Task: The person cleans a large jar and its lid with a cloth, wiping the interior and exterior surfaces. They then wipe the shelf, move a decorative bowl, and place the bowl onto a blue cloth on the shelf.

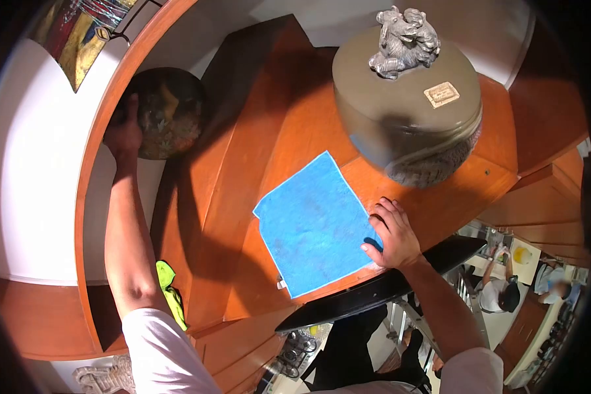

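Note:
My left hand (125,134) reaches into the shadowed left side of the cabinet. Its fingers are partly hidden against the side of a dark, round painted vase (171,118), which it grips. My right hand (394,236) lies with fingers spread at the right edge of a blue cloth (315,226), partly on the cloth and partly on the wooden surface (295,141). The cloth is laid out flat. Behind my right hand stands a large olive-brown lidded jar (368,85) with a grey animal figurine (407,43) on top and a small label.
A yellow-green cloth (169,295) lies by my left upper arm. A black curved panel (374,289) runs along the front edge. Below are a metal ladder (469,302), a stove (299,354) and people at a kitchen counter. A curved wooden frame (92,164) borders the left.

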{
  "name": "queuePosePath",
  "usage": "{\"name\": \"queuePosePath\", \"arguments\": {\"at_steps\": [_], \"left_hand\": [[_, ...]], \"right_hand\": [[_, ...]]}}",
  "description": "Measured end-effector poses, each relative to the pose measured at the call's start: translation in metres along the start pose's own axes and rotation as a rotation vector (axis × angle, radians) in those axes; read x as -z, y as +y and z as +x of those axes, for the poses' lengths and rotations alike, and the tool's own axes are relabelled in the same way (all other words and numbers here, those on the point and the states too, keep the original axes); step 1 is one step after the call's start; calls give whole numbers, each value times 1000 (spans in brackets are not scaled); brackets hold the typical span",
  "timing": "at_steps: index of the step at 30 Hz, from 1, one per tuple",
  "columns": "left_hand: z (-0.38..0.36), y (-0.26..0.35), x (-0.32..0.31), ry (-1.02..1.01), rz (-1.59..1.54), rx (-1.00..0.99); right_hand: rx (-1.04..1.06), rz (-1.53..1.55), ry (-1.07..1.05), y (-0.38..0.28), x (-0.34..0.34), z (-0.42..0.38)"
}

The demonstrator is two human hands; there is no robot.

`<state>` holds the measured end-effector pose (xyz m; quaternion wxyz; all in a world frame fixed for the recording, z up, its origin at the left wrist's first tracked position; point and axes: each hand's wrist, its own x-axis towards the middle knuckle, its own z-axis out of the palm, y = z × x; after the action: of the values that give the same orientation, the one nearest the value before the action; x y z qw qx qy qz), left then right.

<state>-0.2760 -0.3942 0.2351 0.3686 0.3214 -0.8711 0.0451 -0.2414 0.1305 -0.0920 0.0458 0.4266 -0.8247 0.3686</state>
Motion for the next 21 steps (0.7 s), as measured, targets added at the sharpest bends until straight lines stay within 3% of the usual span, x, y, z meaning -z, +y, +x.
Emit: {"name": "queuePosePath", "arguments": {"at_steps": [1,4,7,16,21], "left_hand": [[-3,4,6,-73,-3,90],[-7,-6,8,29,-92,-14],[-24,4,23,-15,-64,104],[-78,29,56,9,-202,103],[-88,5,61,12,-346,39]], "right_hand": [[-3,1,-3,0,1,0],[-6,0,2,0,1,1],[-3,-15,13,1,-2,-1],[7,-13,25,1,-1,-2],[-7,-51,-17,2,-3,-3]]}}
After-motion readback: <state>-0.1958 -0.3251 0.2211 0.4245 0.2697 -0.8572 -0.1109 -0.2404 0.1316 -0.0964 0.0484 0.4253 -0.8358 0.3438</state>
